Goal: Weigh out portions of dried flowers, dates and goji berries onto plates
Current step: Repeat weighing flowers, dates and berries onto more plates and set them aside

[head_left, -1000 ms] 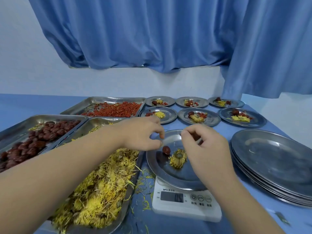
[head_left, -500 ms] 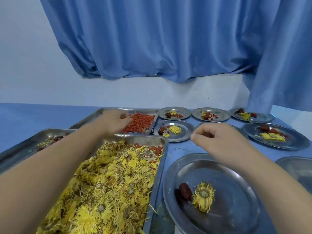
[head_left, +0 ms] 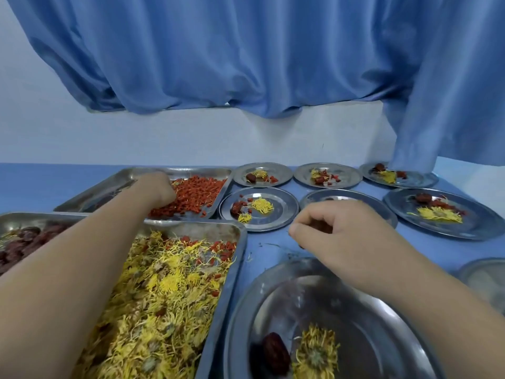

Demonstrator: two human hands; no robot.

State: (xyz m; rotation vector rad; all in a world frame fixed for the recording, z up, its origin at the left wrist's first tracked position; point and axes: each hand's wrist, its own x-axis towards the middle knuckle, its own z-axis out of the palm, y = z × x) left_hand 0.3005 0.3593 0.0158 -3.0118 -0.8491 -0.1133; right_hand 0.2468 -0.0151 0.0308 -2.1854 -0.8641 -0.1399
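Tabletop [head_left: 273,250]: blue; bare strip between trays and plates.
Left hand [head_left: 155,187]: curled into goji berries [head_left: 196,192] in far tray [head_left: 131,173]; grasp not discernible.
Right hand [head_left: 336,231]: loosely clenched above near plate [head_left: 246,310]; contents hidden.
Near plate: date [head_left: 276,354] touching dried flower [head_left: 314,354], at near edge.

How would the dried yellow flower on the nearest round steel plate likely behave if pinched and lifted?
The dried yellow flower looks wispy, so probably very light. Its thin petals likely crumble: loose strands litter the blue table. It probably won't roll, unlike the dark red date beside it.
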